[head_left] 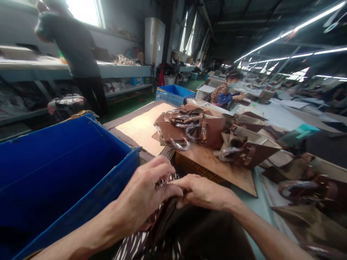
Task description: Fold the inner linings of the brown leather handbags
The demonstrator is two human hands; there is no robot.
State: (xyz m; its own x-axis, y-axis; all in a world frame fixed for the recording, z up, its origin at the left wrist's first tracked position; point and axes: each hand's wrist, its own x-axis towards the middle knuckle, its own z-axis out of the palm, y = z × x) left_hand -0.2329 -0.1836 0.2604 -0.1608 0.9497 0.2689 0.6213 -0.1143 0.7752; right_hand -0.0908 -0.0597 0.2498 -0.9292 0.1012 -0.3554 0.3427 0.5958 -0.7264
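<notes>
Both hands meet at the lower middle of the head view, over a dark brown cloth piece (pixel 206 231). My left hand (pixel 151 182) has its fingers curled, with the thumb against the dark material. Close beside it, my right hand (pixel 202 191) pinches the upper edge of the same dark piece. Black-and-white patterned fabric (pixel 141 245) shows beneath and between the hands. Beyond them, brown handbags (pixel 214 130) with plastic-wrapped handles are piled on a brown board (pixel 217 166).
A large blue bin (pixel 62 159) stands at the left, and a smaller blue bin (pixel 176 94) farther off. More bags (pixel 306 195) lie at the right. One person stands at the left bench; another sits beyond the bags.
</notes>
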